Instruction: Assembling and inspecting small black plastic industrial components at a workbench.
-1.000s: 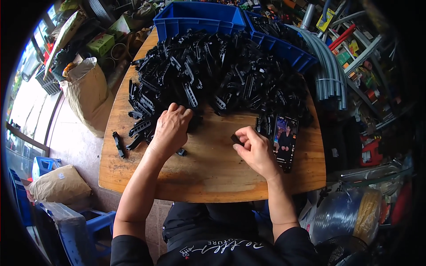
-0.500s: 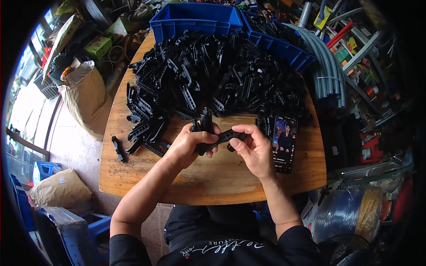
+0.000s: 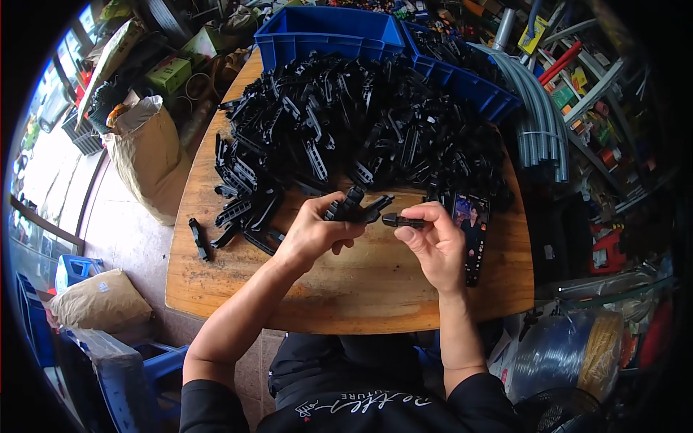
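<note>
Over the front part of the wooden table, my left hand (image 3: 315, 234) is closed round several black plastic parts (image 3: 352, 207), and one longer piece sticks out toward the right. My right hand (image 3: 437, 242) pinches a small black plastic piece (image 3: 401, 221) between thumb and fingers. Its pointed end faces the parts in my left hand, with a small gap between them. A big heap of similar black plastic parts (image 3: 317, 123) spreads over the table beyond both hands. One single black part (image 3: 198, 239) lies apart at the table's left edge.
Behind the heap stand a blue bin (image 3: 328, 40) and a second blue bin (image 3: 462, 83) holding black parts. A phone (image 3: 472, 234) with a lit screen lies right of my right hand on the wooden table (image 3: 346, 303). Grey hoses (image 3: 543, 137) hang at the right.
My hands have drawn apart; the right one has moved slightly right with the small piece. The parts in my left hand have tilted. The view has shifted slightly.
</note>
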### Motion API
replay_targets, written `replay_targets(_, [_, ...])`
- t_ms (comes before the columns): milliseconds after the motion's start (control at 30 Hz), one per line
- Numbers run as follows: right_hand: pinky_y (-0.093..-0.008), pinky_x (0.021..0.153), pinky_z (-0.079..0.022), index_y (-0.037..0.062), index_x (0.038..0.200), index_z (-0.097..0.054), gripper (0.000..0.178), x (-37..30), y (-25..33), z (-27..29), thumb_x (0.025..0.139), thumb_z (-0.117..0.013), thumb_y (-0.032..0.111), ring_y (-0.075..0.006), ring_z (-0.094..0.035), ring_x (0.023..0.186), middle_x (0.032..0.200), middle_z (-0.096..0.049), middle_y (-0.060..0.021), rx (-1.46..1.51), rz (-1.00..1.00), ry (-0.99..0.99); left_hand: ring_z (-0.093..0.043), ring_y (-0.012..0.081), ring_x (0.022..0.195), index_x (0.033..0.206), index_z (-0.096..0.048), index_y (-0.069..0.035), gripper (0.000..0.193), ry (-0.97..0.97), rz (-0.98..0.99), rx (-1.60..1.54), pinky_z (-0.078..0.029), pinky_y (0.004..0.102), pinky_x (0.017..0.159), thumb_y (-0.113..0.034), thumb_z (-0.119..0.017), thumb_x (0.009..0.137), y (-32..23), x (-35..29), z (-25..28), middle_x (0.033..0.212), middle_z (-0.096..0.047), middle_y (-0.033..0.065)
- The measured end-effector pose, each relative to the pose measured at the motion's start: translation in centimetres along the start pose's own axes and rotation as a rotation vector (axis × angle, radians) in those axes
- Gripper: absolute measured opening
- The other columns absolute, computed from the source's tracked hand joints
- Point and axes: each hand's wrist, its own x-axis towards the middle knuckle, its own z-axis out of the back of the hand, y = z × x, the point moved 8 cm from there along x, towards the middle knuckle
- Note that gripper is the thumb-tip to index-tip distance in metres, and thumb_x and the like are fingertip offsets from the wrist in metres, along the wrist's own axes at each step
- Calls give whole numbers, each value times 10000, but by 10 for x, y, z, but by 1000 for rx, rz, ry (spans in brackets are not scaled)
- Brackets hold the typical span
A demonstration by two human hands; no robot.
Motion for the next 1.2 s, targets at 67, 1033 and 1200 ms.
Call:
replay_targets(67, [-190, 726, -472, -12, 1013, -590, 195, -2, -4, -1, 835, -653, 37, -72, -566, 806, 946, -569, -35, 76, -57, 15, -529, 81, 551, 870, -612, -19, 143, 16, 22, -48, -383, 210, 463, -51, -676, 747, 0, -1, -3, 660, -579, 40])
replay_targets(1033, [-242, 641, -491, 15, 970, -658, 256, -2, 17, -12, 725, -730, 9, -143, -571, 759, 896, -573, -65, -389, 225, 26, -555, 121, 667, 877, -586, -6, 270, 0, -434, 533, -447, 296, 620, -122, -754, 700, -27, -13, -23, 730, -603, 70])
replay_targets(1200, [-231, 687, -475, 2, 1229, -482, 561, 4, 13, -7, 785, -719, 248, -116, -538, 742, 986, -553, -65, -353, 149, -62, -607, 183, 636, 825, -571, -3, 275, 1, -385, 494, -449, 329, 583, -159, -762, 704, -26, -14, -19, 683, -606, 121])
